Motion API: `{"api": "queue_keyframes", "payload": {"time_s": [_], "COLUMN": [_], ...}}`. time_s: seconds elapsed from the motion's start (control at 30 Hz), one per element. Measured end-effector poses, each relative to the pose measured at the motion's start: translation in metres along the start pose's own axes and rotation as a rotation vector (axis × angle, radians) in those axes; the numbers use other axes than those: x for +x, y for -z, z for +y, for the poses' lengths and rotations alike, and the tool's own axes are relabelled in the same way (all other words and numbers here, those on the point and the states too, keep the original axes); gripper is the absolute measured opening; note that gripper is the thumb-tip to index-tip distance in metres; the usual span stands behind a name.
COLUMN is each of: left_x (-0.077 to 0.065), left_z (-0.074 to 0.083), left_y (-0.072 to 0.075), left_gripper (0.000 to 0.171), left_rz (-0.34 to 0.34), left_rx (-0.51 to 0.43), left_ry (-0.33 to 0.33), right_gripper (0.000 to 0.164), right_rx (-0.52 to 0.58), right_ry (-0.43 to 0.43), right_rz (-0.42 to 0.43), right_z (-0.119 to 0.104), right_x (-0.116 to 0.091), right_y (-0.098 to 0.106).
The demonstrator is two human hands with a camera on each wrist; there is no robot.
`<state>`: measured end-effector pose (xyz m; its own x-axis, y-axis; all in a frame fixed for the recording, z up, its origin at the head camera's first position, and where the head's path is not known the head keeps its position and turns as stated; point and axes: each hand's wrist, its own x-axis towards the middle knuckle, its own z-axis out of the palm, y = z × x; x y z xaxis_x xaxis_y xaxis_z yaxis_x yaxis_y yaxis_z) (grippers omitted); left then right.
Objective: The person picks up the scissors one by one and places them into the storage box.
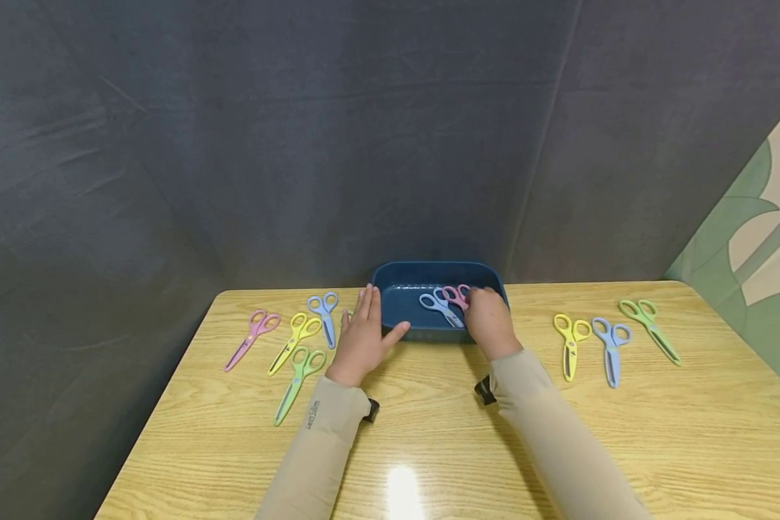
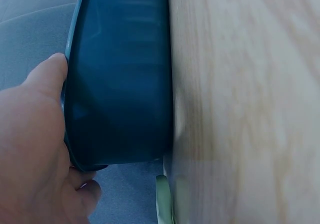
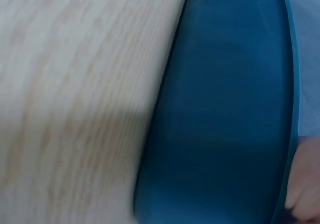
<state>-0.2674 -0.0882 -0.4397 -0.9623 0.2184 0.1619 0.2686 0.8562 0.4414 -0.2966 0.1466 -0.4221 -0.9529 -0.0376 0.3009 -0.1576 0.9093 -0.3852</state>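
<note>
A dark blue bin (image 1: 422, 335) stands at the table's back edge. My left hand (image 1: 359, 343) rests against its left end, fingers straight along the side and thumb spread across the front rim; the left wrist view shows that thumb (image 2: 49, 77) at the rim. Inside lie blue scissors (image 1: 443, 308). My right hand (image 1: 492, 323) reaches over the front rim with curled fingers and grips pink scissors (image 1: 453, 296), their handles pointing left and their blades hidden by the hand. In the right wrist view, part of the right hand (image 3: 306, 179) shows beyond the rim.
Left of the bin lie pink (image 1: 253, 338), yellow (image 1: 295, 342), blue (image 1: 325, 318) and green scissors (image 1: 300, 383); another green piece is mostly behind my left hand. On the right are yellow (image 1: 570, 345), blue (image 1: 612, 350) and green scissors (image 1: 651, 331). A dark curtain (image 1: 364, 144) hangs behind.
</note>
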Motion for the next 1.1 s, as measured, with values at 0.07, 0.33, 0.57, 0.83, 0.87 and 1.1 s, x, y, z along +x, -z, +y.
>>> {"api": "queue_keyframes", "payload": {"time_s": [0.07,0.33,0.57,0.83,0.87,1.1], "left_x": [0.000,0.000,0.000,-0.001,0.000,-0.001], "left_z": [0.001,0.003,0.005,0.003,0.003,0.002], "left_y": [0.000,-0.002,-0.001,-0.001,-0.001,0.001], "left_gripper": [0.093,0.093,0.093,0.093,0.093,0.093], "left_rz": [-0.002,-0.006,-0.011,-0.009,-0.008,0.005], "left_rx": [-0.002,-0.008,-0.008,0.001,0.002,0.002], "left_ry": [-0.001,-0.008,-0.007,-0.008,-0.008,0.002], "right_gripper": [0.010,0.011,0.017,0.023,0.023,0.023], "right_rx": [0.029,0.259,0.361,0.368,0.363,0.340], "right_ry": [0.012,0.061,0.057,0.057,0.060,0.058], "right_rz": [0.023,0.091,0.085,0.094,0.105,0.167], "right_z": [0.002,0.011,0.016,0.018,0.018,0.018], "right_x": [-0.001,-0.008,-0.015,-0.028,-0.029,-0.035], "right_y": [-0.001,0.005,0.010,0.023,0.026,0.044]}}
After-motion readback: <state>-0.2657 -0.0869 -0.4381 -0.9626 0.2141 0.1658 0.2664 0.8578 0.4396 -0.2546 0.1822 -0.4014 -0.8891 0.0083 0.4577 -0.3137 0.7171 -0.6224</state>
